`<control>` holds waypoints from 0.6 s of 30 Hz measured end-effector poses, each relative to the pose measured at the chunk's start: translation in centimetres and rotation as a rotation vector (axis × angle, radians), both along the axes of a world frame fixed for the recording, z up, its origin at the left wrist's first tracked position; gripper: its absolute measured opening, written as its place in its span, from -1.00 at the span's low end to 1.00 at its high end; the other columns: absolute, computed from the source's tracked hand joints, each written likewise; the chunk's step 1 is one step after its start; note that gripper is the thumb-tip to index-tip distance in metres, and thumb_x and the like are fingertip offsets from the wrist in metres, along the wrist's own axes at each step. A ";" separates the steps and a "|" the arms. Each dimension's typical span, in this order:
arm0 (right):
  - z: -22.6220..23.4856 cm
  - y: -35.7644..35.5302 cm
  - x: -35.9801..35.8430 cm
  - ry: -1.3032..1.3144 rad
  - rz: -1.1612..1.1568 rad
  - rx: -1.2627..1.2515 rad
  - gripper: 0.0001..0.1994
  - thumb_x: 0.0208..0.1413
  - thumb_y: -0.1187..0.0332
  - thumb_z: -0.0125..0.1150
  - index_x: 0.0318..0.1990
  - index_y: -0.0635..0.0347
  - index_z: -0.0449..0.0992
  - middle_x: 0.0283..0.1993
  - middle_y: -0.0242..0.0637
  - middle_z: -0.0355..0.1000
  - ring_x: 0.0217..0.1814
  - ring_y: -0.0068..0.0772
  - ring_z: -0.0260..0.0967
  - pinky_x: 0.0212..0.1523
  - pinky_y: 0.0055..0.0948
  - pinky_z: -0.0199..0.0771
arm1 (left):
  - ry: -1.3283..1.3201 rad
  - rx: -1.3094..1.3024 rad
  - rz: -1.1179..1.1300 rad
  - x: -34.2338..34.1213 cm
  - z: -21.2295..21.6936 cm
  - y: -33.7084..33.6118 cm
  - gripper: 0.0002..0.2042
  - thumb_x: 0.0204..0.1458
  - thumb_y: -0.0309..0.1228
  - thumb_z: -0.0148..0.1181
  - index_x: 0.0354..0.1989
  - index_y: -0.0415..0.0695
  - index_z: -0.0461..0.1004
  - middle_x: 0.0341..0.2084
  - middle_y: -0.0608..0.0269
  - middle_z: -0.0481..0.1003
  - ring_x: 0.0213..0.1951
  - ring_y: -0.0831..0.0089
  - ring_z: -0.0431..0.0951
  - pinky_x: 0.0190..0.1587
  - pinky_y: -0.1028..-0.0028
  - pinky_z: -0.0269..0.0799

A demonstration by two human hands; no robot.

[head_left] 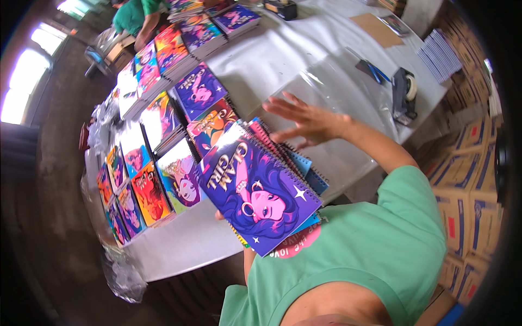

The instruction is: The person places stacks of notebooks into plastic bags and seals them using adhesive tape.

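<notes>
A stack of spiral notebooks (260, 198) is held in front of my chest, its top cover purple with a drawn long-haired figure. My left hand (219, 215) supports it from below and the left side; only its fingertips show, the rest being hidden by the notebooks. Above the stack's spiral edge, my right hand (304, 122) is open with spread fingers and holds nothing. More notebooks with pink and blue covers fan out under the purple one. Just beyond the stack, an orange-covered notebook (213, 124) lies on the table.
Rows of colourful notebook piles (149, 190) cover the table's left side. On the right lie a black tape dispenser (404, 95), a blue-handled tool (375, 70) and clear plastic sheeting (326, 98). Cardboard boxes (462, 185) are stacked at right. Another person (130, 19) in green works at far left.
</notes>
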State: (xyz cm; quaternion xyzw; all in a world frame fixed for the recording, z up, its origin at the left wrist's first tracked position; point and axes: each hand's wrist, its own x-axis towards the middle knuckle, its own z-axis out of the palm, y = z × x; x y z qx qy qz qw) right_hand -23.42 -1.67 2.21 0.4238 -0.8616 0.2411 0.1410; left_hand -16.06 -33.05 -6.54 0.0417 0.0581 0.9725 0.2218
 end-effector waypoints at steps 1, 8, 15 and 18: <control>-1.6 0.9 2.4 0.006 -0.059 -0.043 -0.21 -0.13 0.45 0.31 0.26 -0.49 0.11 0.48 -0.20 -0.41 0.51 -0.08 -0.44 0.39 0.10 -0.37 | 0.007 0.003 -0.079 -0.7 -0.3 1.3 -0.24 -0.17 0.15 0.17 0.14 -0.12 0.26 0.02 0.00 0.39 -0.03 -0.01 0.42 -0.09 0.01 0.39; 0.9 5.3 7.8 -0.061 -0.052 -0.415 -0.40 -0.29 0.25 0.47 -0.01 -0.01 0.34 0.15 -0.18 0.25 0.29 -0.22 0.05 0.32 -0.07 -0.21 | -0.055 -0.037 -0.523 -1.5 2.2 10.5 -0.23 -0.14 0.21 0.12 0.17 -0.08 0.24 0.04 0.03 0.38 -0.01 -0.01 0.40 -0.15 0.05 0.41; -4.6 14.5 12.0 -0.466 -0.346 -1.000 -0.12 -0.56 0.40 0.64 0.09 0.18 0.30 0.03 -0.42 0.35 0.07 -0.56 0.26 0.14 -0.44 0.24 | -0.087 -0.966 -0.075 -0.9 -0.4 22.0 -0.32 0.10 0.20 -0.19 0.26 -0.02 0.15 0.20 0.13 0.21 0.24 0.24 0.13 0.16 0.23 0.14; -7.1 15.7 12.1 -0.755 -0.421 -1.132 -0.04 -0.50 0.43 0.63 0.20 0.19 0.19 0.12 -0.39 0.30 0.17 -0.51 0.19 0.19 -0.42 0.19 | 0.197 -1.060 0.402 -1.6 -2.8 24.9 -0.33 0.20 0.15 -0.36 0.29 -0.14 0.08 0.21 0.18 0.20 0.30 0.35 0.01 0.26 0.33 0.03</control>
